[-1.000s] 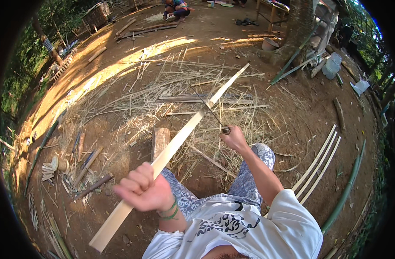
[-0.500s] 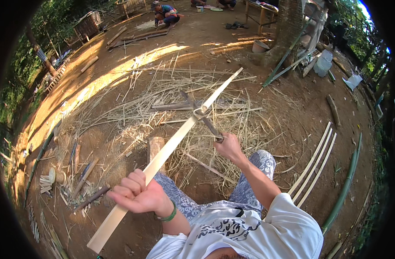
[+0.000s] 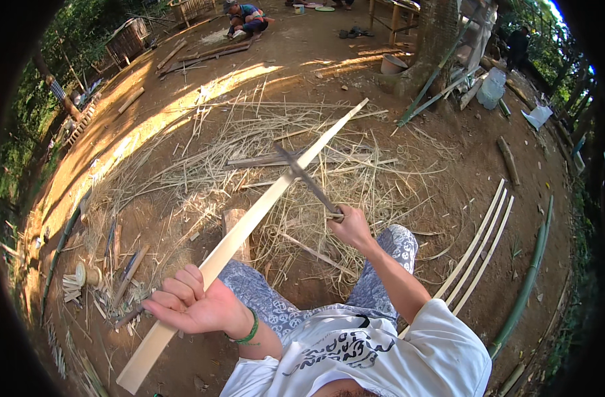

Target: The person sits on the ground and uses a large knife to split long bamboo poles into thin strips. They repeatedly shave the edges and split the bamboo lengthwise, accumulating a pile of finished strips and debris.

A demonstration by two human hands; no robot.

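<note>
A long, pale bamboo strip (image 3: 253, 213) slants from the lower left up to the upper middle. My left hand (image 3: 195, 301), with a green band on its wrist, is closed around the strip's lower part. My right hand (image 3: 351, 225) is closed on the handle of a dark knife (image 3: 309, 182). The blade crosses the strip at a steep angle and lies against it. Both are held above a heap of thin bamboo shavings (image 3: 216, 159). The far end of the strip rises past the blade.
Three pale strips (image 3: 477, 241) lie at my right, beside a green bamboo pole (image 3: 528, 291). A wooden block (image 3: 236, 231) stands between my knees and the shavings. At left is a spool (image 3: 86, 273) among offcuts. A person (image 3: 243, 23) squats far off near a tree trunk's clearing.
My left hand has drawn the strip down and to the left. The curled shaving at the blade no longer shows. My right hand and the knife have hardly moved.
</note>
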